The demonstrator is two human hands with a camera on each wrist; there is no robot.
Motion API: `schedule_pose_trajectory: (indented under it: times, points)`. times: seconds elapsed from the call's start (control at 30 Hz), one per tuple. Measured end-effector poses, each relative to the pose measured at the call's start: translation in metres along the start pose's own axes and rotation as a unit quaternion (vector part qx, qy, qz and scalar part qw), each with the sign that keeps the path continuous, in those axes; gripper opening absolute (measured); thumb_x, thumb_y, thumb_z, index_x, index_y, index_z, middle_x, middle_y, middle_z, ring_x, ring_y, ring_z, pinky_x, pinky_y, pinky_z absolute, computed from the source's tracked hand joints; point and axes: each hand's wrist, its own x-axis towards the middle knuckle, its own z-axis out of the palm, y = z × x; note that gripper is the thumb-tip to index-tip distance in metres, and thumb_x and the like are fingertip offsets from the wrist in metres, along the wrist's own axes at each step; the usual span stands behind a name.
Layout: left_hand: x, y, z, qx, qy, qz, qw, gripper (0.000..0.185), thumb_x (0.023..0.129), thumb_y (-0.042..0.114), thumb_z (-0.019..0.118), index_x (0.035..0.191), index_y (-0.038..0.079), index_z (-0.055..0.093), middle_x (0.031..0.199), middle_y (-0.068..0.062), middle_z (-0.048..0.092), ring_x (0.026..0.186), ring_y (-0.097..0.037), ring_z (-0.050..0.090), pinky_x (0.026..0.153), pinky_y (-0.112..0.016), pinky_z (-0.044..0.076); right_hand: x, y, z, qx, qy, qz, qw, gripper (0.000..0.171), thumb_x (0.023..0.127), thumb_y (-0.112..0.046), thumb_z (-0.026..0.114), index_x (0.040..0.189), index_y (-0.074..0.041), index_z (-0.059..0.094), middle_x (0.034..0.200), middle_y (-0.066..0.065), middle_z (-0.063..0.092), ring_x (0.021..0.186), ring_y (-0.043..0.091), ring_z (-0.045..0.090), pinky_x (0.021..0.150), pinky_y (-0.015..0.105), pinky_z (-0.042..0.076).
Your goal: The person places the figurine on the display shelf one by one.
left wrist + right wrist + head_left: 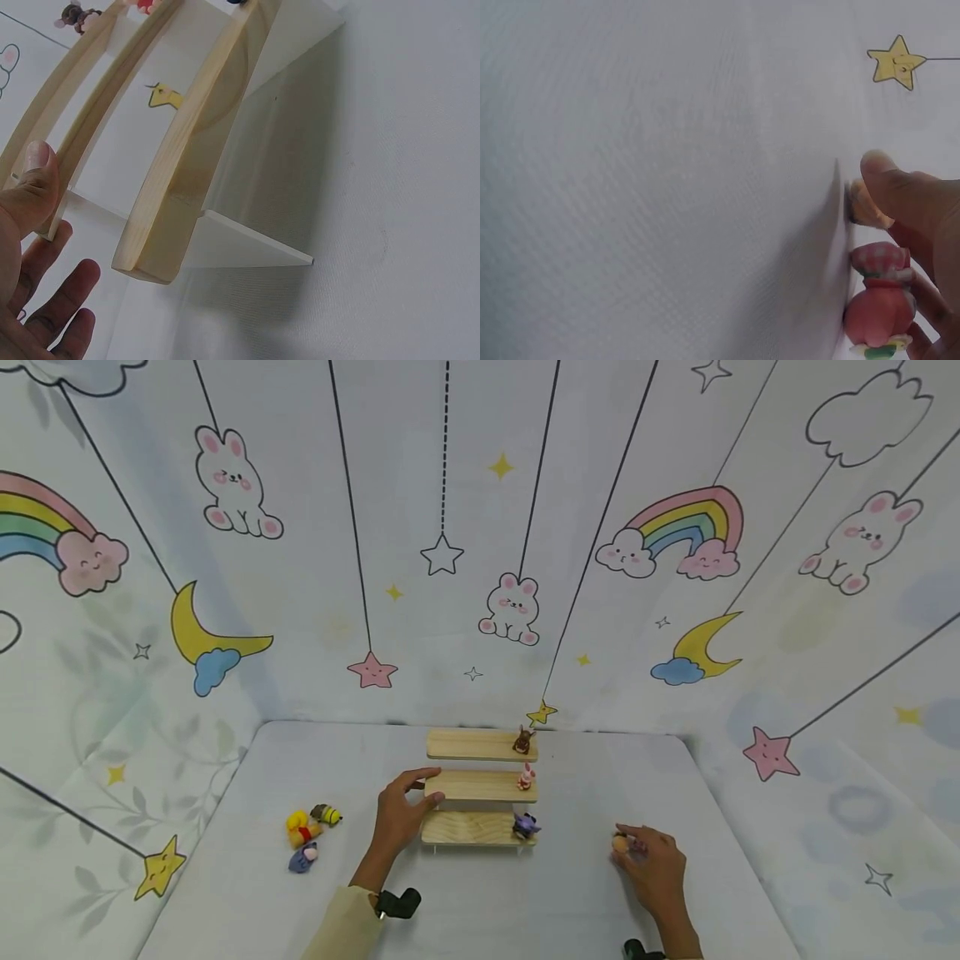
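Note:
A three-tier shelf with pale wooden boards (480,828) on clear side supports (244,244) stands mid-table. My left hand (401,814) grips the left end of its middle board (472,786), thumb on one face and a finger on the other. Off to the right, my right hand (656,864) pinches a small tan-orange figurine (619,843) at the tabletop. Beside it, under the fingers, is a pink figurine with a checked hat (881,307). At the boards' right ends sit a brown figurine (522,741), a white-and-pink rabbit figurine (527,777) and a purple figurine (526,827).
Left of the shelf lie a yellow bear figurine in red (302,832), a yellow-and-black striped bee-like figurine (326,814) and a blue-grey figurine (303,858). White printed cloth (465,485) surrounds the white table (570,893) at the back and sides.

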Motion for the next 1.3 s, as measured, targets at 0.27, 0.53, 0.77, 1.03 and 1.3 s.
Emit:
schedule_pose_trajectory:
  times: [0.27, 0.53, 0.77, 1.03, 1.3]
  points:
    - [0.001, 0.0, 0.0, 0.006, -0.001, -0.003, 1.0, 0.044, 0.089, 0.026, 0.087, 0.131, 0.031, 0.075, 0.136, 0.006, 0.073, 0.121, -0.026, 0.067, 0.11, -0.058, 0.047, 0.004, 0.006, 0.005, -0.026, 0.007, -0.007, 1.0, 0.056, 0.067, 0.001, 0.098, 0.119, -0.012, 0.079, 0.116, 0.017, 0.079, 0.114, 0.045, 0.066, 0.098, 0.065, 0.044]
    - [0.0, 0.001, 0.0, 0.007, 0.0, -0.004, 1.0, 0.044, 0.089, 0.026, 0.087, 0.131, 0.031, 0.075, 0.136, 0.005, 0.072, 0.121, -0.026, 0.067, 0.11, -0.059, 0.047, 0.008, 0.009, 0.006, -0.051, -0.017, -0.003, 0.999, 0.049, 0.07, -0.005, 0.097, 0.115, -0.015, 0.08, 0.114, 0.015, 0.079, 0.118, 0.042, 0.062, 0.098, 0.066, 0.04]
    - [0.0, 0.001, 0.0, 0.001, -0.003, 0.0, 1.0, 0.044, 0.089, 0.026, 0.087, 0.131, 0.031, 0.075, 0.136, 0.005, 0.073, 0.12, -0.026, 0.067, 0.109, -0.058, 0.047, 0.009, 0.01, 0.009, -0.059, -0.019, -0.022, 0.998, 0.044, 0.072, -0.007, 0.097, 0.112, -0.015, 0.081, 0.108, 0.011, 0.081, 0.117, 0.04, 0.063, 0.099, 0.065, 0.04]
    - [0.0, 0.002, 0.0, 0.006, -0.002, -0.002, 1.0, 0.045, 0.088, 0.028, 0.087, 0.131, 0.032, 0.074, 0.136, 0.006, 0.073, 0.12, -0.025, 0.067, 0.11, -0.058, 0.047, 0.013, -0.004, 0.014, -0.005, 0.028, -0.054, 0.998, 0.043, 0.076, -0.002, 0.094, 0.116, -0.011, 0.08, 0.111, 0.01, 0.081, 0.104, 0.034, 0.066, 0.088, 0.053, 0.043]
    - [0.0, 0.004, 0.0, 0.004, -0.002, -0.007, 1.0, 0.045, 0.089, 0.025, 0.087, 0.131, 0.032, 0.075, 0.136, 0.007, 0.073, 0.12, -0.025, 0.067, 0.11, -0.058, 0.046, 0.025, -0.028, 0.008, 0.047, 0.025, -0.034, 0.998, 0.04, 0.085, -0.007, 0.09, 0.122, -0.013, 0.078, 0.117, 0.01, 0.079, 0.11, 0.032, 0.062, 0.095, 0.053, 0.036]
